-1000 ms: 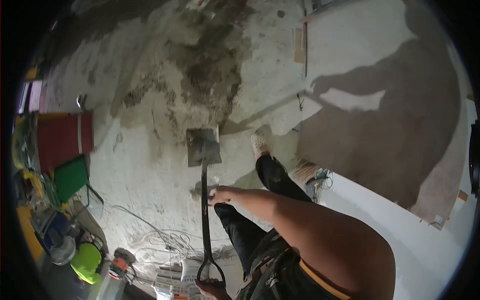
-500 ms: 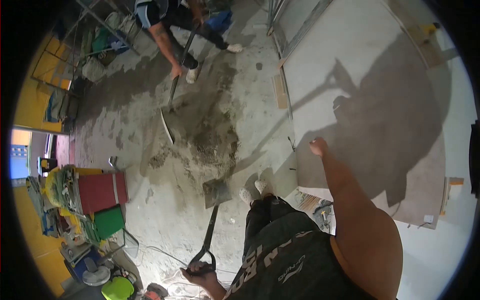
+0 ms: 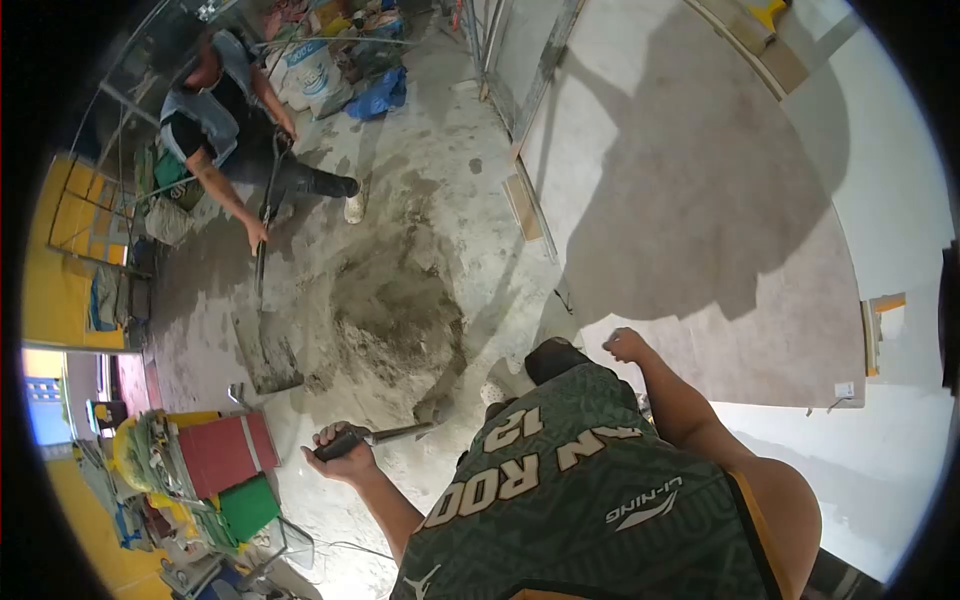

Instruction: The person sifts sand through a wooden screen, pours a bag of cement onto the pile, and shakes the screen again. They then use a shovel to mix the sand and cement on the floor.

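My left hand (image 3: 342, 455) is closed around the dark handle of a shovel (image 3: 400, 433). The shovel's shaft points right, and its blade, seen foreshortened, is at the near edge of a grey heap of sand or cement mix (image 3: 395, 310). My right hand (image 3: 626, 345) is curled into a loose fist, away from the shovel and near the large pale board; no object shows in it. Across the heap, another person (image 3: 225, 120) grips a second shovel (image 3: 267, 350) with both hands, its flat blade down on the floor left of the heap.
A large pale board (image 3: 690, 200) stands at the right. Stacked red and green containers (image 3: 228, 455) and bags are at the lower left. A metal frame (image 3: 110, 200) stands at the upper left; sacks (image 3: 315, 75) and a blue bag (image 3: 380, 95) lie at the back.
My left hand has risen with the shovel, whose handle has tilted over. My right hand has come lower and closer. The other person's shovel has shifted left and down, blade now flat.
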A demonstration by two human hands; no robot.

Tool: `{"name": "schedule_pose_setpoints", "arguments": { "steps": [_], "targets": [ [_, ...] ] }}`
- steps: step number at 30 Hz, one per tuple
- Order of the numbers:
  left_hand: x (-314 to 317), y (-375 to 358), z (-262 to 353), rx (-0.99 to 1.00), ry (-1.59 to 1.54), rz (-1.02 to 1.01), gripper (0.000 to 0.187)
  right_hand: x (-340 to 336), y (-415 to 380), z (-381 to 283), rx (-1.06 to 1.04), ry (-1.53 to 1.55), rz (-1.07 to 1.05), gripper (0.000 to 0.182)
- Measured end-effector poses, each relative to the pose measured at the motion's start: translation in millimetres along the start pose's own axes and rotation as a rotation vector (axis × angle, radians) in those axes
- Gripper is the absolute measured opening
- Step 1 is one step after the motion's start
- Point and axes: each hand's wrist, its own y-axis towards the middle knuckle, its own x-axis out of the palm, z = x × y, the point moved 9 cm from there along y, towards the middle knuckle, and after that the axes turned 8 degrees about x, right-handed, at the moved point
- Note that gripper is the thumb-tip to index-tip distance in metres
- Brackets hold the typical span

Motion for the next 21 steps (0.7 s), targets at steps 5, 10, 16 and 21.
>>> {"name": "schedule_pose_setpoints", "arguments": {
  "steps": [5, 10, 16, 21],
  "targets": [
    [10.0, 33.5, -22.4, 0.089, 0.091, 0.155, 0.036, -80.6, 39.9, 4.3, 0.222, 0.305, 0.133, 0.033],
    [15.6, 47.3, -37.1, 0.320, 0.260, 0.364, 0.036, -254.5, 112.2, -105.3, -0.178, 0.245, 0.650, 0.036],
    [29.6, 60.1, -68.9, 0.206, 0.472, 0.491, 0.033, -510.3, 78.8, -284.0, -0.560, 0.470, 0.991, 0.028],
    [-26.0, 98.5, -40.5, 0.176, 0.610, 0.657, 0.035, -653.3, -6.5, -372.3, -0.870, 0.226, 1.679, 0.025]
  ]
}}
